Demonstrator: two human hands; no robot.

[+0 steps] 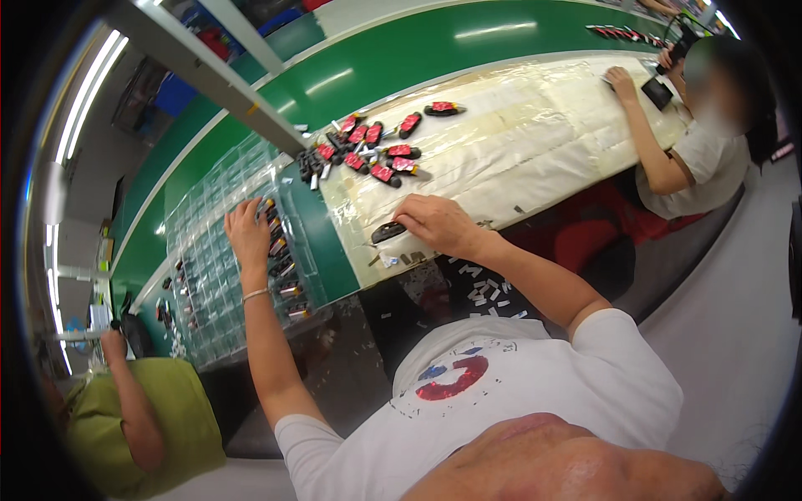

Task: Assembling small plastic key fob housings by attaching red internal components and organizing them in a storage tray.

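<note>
My left hand (248, 232) is over a clear plastic compartment tray (213, 238), its fingers bent. Thumb and index finger close on a small black piece with an orange end (268, 205), at the top of a column of similar black pieces (284, 267) in the tray. My right hand (439, 222) grips the end of a black oval piece (387, 232) lying on the padded cream-coloured work mat (493, 159), near its front left corner. What kind of piece it is, I cannot make out.
A pile of black pieces with red labels (355, 150) lies beyond my hands, beside a grey metal post (251, 104). Small scraps (409, 257) are along the mat's front edge. One person (702, 159) works at the right, another in green (146, 417) at the left.
</note>
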